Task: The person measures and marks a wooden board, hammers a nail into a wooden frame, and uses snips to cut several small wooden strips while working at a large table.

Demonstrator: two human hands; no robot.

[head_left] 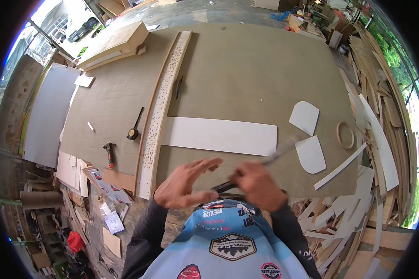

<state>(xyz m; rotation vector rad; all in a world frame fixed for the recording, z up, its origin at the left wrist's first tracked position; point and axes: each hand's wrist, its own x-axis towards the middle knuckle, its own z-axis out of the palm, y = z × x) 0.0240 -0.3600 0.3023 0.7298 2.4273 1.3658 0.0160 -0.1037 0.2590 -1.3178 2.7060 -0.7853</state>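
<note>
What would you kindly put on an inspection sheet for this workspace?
Surface: broad brown tabletop, bearing a long speckled strip.
Work items: dark-handled tool, far end blurred; white panel lying flat.
Clutter: hammer, tape measure, two white rounded pieces, tan ring.
Grips: right hand closed around the tool; left hand open, contact unclear.
Cables: blue tangle beyond the tabletop, too small to identify.
Surroundings: offcuts heaped at right.

Open tabletop (pixel 251 69) beyond white board (pixel 219 135), speckled rail (pixel 165 88) leftward, handheld tool (pixel 225 186) on the near side.
</note>
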